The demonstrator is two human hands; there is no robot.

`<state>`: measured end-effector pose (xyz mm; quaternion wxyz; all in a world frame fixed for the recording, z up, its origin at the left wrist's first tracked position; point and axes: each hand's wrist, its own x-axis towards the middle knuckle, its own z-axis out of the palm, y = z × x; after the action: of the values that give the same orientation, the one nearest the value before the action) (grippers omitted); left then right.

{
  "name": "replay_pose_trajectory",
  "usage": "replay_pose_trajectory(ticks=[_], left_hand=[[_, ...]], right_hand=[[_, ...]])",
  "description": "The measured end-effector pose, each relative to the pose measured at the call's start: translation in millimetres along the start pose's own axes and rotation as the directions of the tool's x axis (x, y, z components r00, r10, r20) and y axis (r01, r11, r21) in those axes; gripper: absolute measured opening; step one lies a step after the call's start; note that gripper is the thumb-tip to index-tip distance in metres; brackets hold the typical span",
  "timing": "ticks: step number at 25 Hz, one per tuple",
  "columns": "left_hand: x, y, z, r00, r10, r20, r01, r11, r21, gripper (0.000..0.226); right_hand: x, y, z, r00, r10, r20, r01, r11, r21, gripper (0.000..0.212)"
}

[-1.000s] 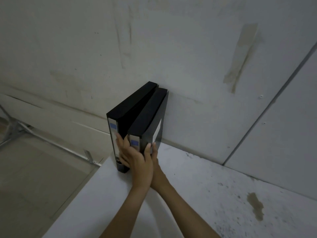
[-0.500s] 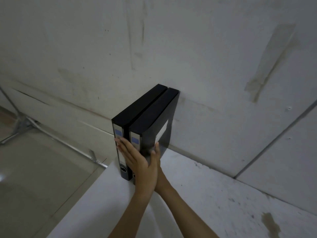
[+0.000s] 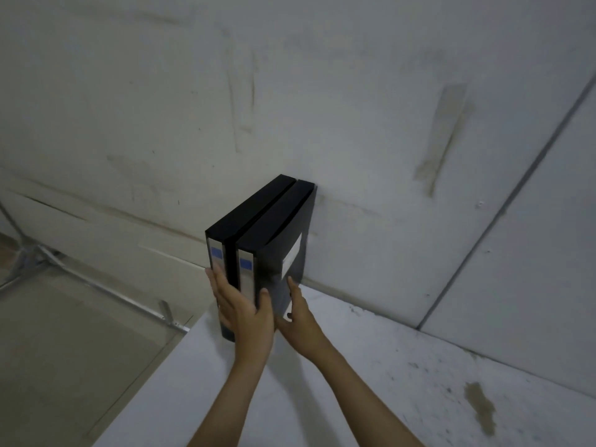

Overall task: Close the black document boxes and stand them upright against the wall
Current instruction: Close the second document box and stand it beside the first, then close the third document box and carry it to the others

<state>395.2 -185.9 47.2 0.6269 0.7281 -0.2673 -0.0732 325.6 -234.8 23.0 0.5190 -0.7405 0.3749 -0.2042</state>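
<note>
Two closed black document boxes stand upright side by side on the white table (image 3: 371, 382), their far ends against the wall (image 3: 290, 91). The left box (image 3: 245, 211) and the right box (image 3: 277, 221) touch along their sides, and each shows a grey spine label with a blue patch. My left hand (image 3: 242, 309) lies flat against the spines with fingers stretched out and the thumb on the right box. My right hand (image 3: 298, 317) rests flat on the right box's side, low down, below its white sticker.
The table's left edge runs just beside the left box, with the floor (image 3: 64, 350) below it. A metal frame (image 3: 96, 285) crosses the floor at the left. A brown stain (image 3: 480, 408) marks the table at the right.
The two boxes have closed up from a splayed gap to standing parallel and flush. My right hand has slid out from behind the left hand onto the right box's side.
</note>
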Motion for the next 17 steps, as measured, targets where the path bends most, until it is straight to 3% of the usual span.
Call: replay_pose_trajectory(ticks=[8,11,17], left_hand=[[-61.2,46.8,-20.4,0.998,0.058,0.012,-0.057,0.997,-0.047,0.057],[-96.5,57.4,-19.9,0.973,0.071,0.220,-0.057,0.996,-0.066,0.037],[-201.4,79.3,0.3,0.814,0.156,0.559,-0.154,0.987,-0.051,0.029]], right_hand=[[-75.3,-23.1,-43.6,0.998,-0.046,-0.049,0.041,0.994,-0.104,0.045],[-118.0,-21.4,-66.8,0.998,-0.035,-0.055,0.029,0.994,-0.106,0.035],[-242.6,3.3,-137.2,0.991,-0.001,-0.131,-0.020,0.987,-0.160,0.030]])
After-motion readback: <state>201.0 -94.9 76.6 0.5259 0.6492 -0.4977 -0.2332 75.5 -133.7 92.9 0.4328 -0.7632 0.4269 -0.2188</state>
